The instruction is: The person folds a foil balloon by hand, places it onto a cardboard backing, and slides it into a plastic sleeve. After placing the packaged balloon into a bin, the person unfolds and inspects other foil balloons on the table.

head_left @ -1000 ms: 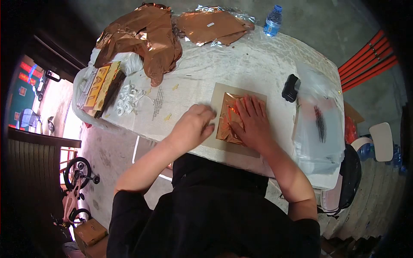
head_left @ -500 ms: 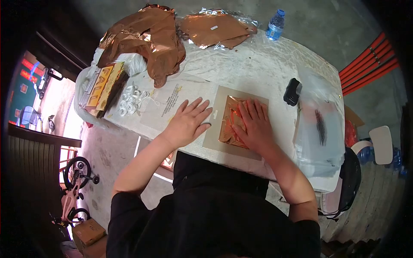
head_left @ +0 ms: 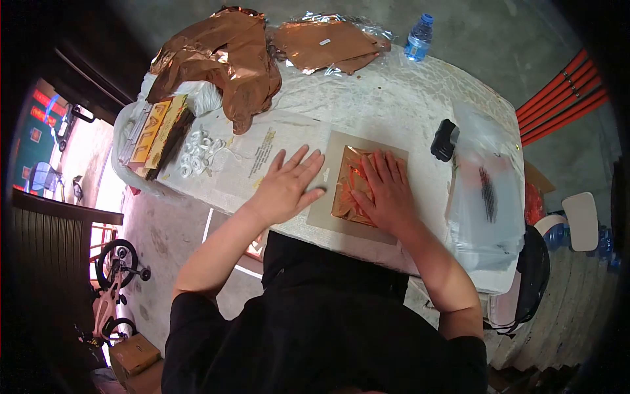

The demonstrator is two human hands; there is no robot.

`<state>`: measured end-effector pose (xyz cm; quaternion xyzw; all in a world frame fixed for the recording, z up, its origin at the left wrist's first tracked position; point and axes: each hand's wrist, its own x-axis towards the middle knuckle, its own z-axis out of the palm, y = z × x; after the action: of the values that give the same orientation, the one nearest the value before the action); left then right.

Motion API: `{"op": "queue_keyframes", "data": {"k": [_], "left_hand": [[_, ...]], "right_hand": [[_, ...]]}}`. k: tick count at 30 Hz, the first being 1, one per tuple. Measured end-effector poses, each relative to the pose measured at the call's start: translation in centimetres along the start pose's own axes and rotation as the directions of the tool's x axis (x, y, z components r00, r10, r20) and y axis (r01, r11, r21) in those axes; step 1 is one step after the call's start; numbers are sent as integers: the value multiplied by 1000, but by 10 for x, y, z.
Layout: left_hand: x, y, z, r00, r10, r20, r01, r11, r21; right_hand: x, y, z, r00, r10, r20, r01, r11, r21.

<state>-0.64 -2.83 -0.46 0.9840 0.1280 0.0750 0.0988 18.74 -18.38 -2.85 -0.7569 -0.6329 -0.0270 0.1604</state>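
A folded copper-coloured foil piece (head_left: 344, 191) lies on a grey-beige card (head_left: 323, 203) near the front edge of the table. My right hand (head_left: 387, 190) rests flat on the foil's right part, fingers spread, covering some of it. Left of the card, my left hand (head_left: 287, 188) lies open, palm down, over a printed clear plastic sheet (head_left: 295, 131); its fingertips are near the card's left edge. It holds nothing.
Loose copper foil (head_left: 246, 79) and flat foil pieces in clear wrap (head_left: 328, 46) lie at the back. White ribbon rolls (head_left: 195, 154) and a yellow box (head_left: 154, 134) sit left. A black object (head_left: 445, 140), clear bags (head_left: 482, 217) and a bottle (head_left: 419, 39) are right.
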Motion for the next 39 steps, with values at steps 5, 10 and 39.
{"op": "queue_keyframes", "data": {"k": [5, 10, 39], "left_hand": [[-1, -10, -9, 993, 49, 108, -55, 997, 53], [-3, -10, -10, 987, 86, 139, -96, 993, 64], [29, -12, 13, 929, -184, -322, 86, 951, -296]], "right_hand": [[1, -1, 0, 1000, 15, 20, -15, 1000, 8], [0, 0, 1, 1000, 14, 7, -14, 1000, -12], [2, -1, -2, 1000, 3, 17, -3, 1000, 16]]}}
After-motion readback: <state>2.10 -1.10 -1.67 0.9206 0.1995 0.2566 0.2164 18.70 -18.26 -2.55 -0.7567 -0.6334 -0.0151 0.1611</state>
